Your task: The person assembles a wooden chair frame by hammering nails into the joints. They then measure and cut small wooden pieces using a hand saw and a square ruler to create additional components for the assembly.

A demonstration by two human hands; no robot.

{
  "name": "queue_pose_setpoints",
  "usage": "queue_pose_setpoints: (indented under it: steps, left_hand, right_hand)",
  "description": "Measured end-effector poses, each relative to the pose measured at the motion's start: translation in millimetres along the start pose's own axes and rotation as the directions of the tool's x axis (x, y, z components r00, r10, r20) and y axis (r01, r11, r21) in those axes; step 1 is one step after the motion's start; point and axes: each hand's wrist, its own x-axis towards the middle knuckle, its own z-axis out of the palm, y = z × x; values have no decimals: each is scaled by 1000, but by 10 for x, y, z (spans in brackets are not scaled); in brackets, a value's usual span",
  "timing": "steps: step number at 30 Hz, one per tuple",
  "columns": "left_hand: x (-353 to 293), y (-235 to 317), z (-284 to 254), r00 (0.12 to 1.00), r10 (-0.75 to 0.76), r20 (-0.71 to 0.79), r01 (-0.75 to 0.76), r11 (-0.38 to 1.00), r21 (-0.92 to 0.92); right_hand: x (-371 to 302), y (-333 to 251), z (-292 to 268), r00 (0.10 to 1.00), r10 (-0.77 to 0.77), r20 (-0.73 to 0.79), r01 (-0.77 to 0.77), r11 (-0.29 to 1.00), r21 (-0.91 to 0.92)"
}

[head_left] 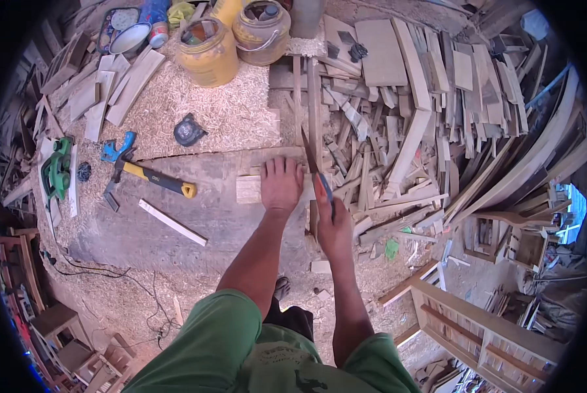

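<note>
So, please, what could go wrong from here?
The saw is close beside the left fingers, so a slip might cut them. The wood seems held down by this hand, with no clamp in view, so it may shift under the blade.

Tabletop point(110, 229): short board point(247, 189) near right edge, left hand point(281, 185) on top. Handsaw point(313, 162) in right hand point(334, 226), to the board's right. Hammer point(164, 179) left of board; wood strip point(173, 223) between hammer and near edge. Electric planer point(59, 167) far left. Behind: wood shavings point(241, 114), bucket point(207, 67) on them, second bucket point(262, 40) to its right. Scrap-wood heap point(411, 118) beyond right edge; wooden frame point(483, 316) nearer, at right.
</note>
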Motion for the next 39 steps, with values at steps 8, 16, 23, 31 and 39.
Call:
queue_pose_setpoints:
  steps: [8,16,23,31,39]
  left_hand:
    - [-15,-146,-62,999,-41,11,41,998,55]
    - [-59,-16,1,1000,9,-16,-8,998,54]
    - [-56,-150,-33,999,-39,11,39,996,81]
    - [61,24,-23,1000,15,0,-15,999,50]
    - [-31,-126,-35,999,14,-36,-11,997,79]
  right_hand:
    - [-1709,-186,-853,937,330,117,-336,942,30]
    - [161,-77,54,1000,3,19,-4,999,43]
    - [-1872,-218,-890,966,245,77,-246,969,8]
    - [50,78,41,997,-45,-68,51,995,87]
    - [-1858,-35,-698,962,262,81,-268,961,73]
